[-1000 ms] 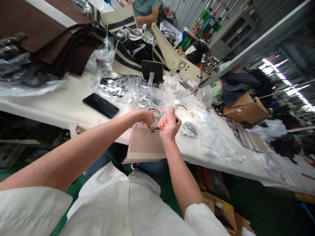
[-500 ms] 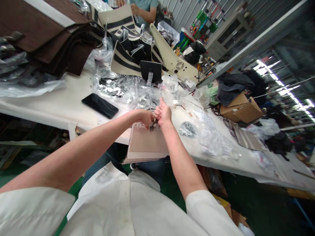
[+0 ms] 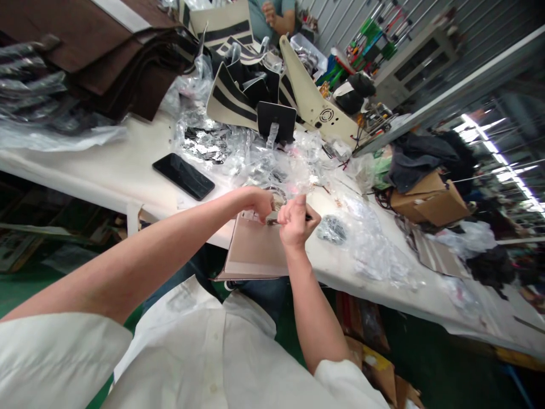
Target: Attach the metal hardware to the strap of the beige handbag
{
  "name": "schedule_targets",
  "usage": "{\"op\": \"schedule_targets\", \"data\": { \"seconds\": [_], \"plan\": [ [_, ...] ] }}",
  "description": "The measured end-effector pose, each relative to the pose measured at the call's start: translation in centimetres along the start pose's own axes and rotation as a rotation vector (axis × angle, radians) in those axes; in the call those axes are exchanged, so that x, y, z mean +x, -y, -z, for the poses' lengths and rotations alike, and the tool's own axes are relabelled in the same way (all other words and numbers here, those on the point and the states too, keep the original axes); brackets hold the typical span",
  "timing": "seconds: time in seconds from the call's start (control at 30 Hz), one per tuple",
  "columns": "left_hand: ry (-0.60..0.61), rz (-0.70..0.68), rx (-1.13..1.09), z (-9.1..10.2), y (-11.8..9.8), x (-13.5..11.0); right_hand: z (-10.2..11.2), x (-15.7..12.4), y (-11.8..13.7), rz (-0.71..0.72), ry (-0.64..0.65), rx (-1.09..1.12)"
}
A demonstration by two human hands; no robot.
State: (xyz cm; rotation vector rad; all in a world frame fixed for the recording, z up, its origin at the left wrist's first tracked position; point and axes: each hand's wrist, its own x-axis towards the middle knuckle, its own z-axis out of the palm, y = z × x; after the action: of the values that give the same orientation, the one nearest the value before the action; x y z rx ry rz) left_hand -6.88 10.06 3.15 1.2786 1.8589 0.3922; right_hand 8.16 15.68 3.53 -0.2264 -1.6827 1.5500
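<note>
A flat brown panel (image 3: 258, 250), perhaps leather, lies over the table's front edge, its near part overhanging. At its upper edge, my left hand (image 3: 260, 202) is closed with the fingers bent down onto the panel; any small part between them is hidden. Just right of it, my right hand (image 3: 296, 222) is wrapped in a fist around a small metal hand tool (image 3: 273, 222), which looks like pliers. The tool's metal end points toward the left fingertips, and a dark end sticks out behind the fist.
A black phone (image 3: 184, 176) lies left on the white table (image 3: 140, 153). Crumpled clear plastic (image 3: 251, 159) and silvery pieces (image 3: 208, 145) spread behind the hands. A small black stand (image 3: 276, 120), stacked brown sheets (image 3: 123, 74) and a cream machine arm (image 3: 315, 102) stand farther back. Another person's hand (image 3: 269, 12) shows beyond.
My right hand has turned and shifted right and down, from beside the left fingers to slightly apart. My left hand stays at the panel's upper edge. The view has shifted a little.
</note>
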Motion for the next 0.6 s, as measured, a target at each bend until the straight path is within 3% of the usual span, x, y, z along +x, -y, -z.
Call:
{"op": "schedule_targets", "data": {
  "seconds": [0.17, 0.37, 0.5, 0.6],
  "plan": [
    [-0.008, 0.018, 0.011, 0.0, -0.6, -0.4, 0.5, 2.4, 0.3, -0.172, 0.041, 0.053],
    [-0.02, 0.03, -0.059, -0.2, -1.0, -0.5, 0.2, 6.4, 0.2, -0.325, 0.0, 0.08],
    [-0.016, 0.046, -0.05, -0.3, -0.7, -0.2, -0.9, 7.0, -0.6, -0.404, 0.049, 0.03],
    [-0.006, -0.014, -0.135, -0.3, -0.2, 0.0, -1.3, 6.3, -0.5, -0.38, 0.08, 0.002]
  ]
}}
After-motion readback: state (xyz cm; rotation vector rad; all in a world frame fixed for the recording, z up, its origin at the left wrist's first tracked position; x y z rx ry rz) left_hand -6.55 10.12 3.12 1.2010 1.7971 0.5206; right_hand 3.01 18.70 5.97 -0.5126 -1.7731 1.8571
